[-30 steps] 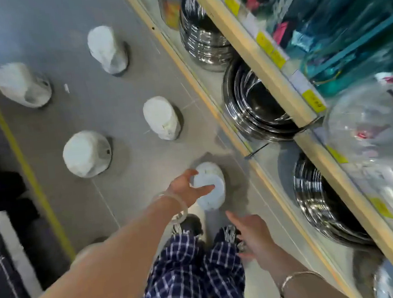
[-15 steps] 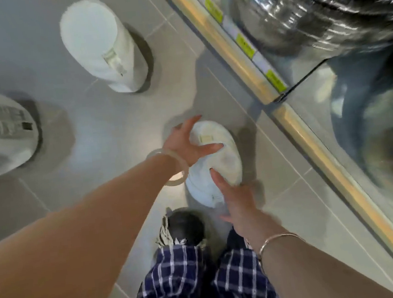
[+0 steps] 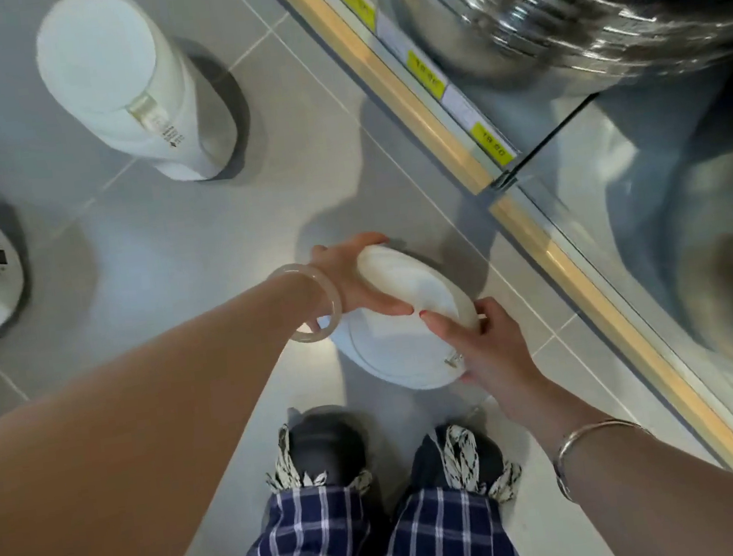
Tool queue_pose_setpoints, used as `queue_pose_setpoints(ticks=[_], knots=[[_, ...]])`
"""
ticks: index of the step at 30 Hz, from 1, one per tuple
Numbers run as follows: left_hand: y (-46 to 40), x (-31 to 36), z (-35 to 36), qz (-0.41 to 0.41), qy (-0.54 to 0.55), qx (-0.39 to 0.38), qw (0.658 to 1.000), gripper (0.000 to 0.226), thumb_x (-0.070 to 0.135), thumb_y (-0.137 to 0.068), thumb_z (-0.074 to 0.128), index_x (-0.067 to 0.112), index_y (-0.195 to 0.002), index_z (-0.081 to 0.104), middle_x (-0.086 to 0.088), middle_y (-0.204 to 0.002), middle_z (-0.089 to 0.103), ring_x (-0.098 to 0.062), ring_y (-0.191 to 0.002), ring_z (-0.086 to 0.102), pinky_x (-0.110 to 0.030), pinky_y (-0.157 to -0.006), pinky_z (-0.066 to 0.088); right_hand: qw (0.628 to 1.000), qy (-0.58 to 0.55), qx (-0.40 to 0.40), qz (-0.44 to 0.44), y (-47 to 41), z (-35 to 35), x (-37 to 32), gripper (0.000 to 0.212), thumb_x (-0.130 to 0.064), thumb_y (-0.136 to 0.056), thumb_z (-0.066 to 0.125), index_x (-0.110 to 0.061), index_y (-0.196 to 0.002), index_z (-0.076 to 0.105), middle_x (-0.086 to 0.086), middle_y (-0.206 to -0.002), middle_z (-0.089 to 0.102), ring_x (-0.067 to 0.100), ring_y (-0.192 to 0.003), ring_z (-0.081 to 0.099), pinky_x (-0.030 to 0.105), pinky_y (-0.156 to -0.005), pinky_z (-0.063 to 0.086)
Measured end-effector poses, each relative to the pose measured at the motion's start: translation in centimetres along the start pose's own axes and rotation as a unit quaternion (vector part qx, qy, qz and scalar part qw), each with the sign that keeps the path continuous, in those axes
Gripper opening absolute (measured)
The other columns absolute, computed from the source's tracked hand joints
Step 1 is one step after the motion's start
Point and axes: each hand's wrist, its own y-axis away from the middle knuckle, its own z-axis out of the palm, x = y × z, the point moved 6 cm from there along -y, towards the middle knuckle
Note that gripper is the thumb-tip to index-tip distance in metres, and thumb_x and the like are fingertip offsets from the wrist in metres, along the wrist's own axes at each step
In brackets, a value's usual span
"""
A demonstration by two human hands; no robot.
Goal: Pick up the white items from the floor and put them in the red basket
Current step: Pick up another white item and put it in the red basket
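Both hands clasp a white bin (image 3: 401,342) near the feet: left hand (image 3: 355,279) on its far side, right hand (image 3: 484,342) on the rim. It looks light, rigid, smooth plastic, best gripped at opposite sides.

Bright, even overhead light; soft shadows on floor (image 3: 177,235); glare streaks and motion blur on steel pots (image 3: 575,2); wide-angle bending at edges.

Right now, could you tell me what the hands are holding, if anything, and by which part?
Both hold the nearest white item: left hand on its far upper edge, right hand on its near right rim.
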Motion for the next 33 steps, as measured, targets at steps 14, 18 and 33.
queue_pose_setpoints(ticks=[14, 18, 33], knots=[[3.3, -1.3, 1.8, -0.006, 0.144, -0.049, 0.988, 0.069, 0.025, -0.069, 0.080, 0.035, -0.126, 0.042, 0.009, -0.100, 0.052, -0.018, -0.098, 0.051, -0.025, -0.066, 0.046, 0.996, -0.056, -0.064, -0.010, 3.9, 0.0, 0.9, 0.027, -0.025, -0.075, 0.077, -0.020, -0.098, 0.065, -0.007, -0.081, 0.068, 0.004, -0.070, 0.064, 0.012, -0.051, 0.048], [8.4, -0.6, 2.3, -0.008, 0.163, -0.052, 0.985, 0.065, 0.023, -0.065, 0.083, 0.036, -0.115, 0.044, 0.004, -0.108, 0.056, -0.020, -0.107, 0.054, -0.031, -0.090, 0.047, 0.998, -0.022, -0.056, -0.012, 8.9, -2.0, -0.6, 0.054, -0.052, -0.054, 0.082, -0.024, -0.097, 0.064, -0.004, -0.086, 0.069, 0.003, -0.070, 0.066, 0.012, -0.052, 0.046], [35.8, 12.3, -1.2, 0.062, 0.117, -0.055, 0.990, 0.068, 0.030, -0.060, 0.086, 0.038, -0.112, 0.043, 0.010, -0.100, 0.057, -0.018, -0.101, 0.054, -0.026, -0.081, 0.047, 1.000, -0.031, 0.001, 0.003, 35.8, -12.5, -10.1, 0.074, -0.071, -0.036, 0.072, -0.017, -0.086, 0.071, -0.002, -0.079, 0.072, 0.014, -0.073, 0.067, 0.021, -0.055, 0.048]])
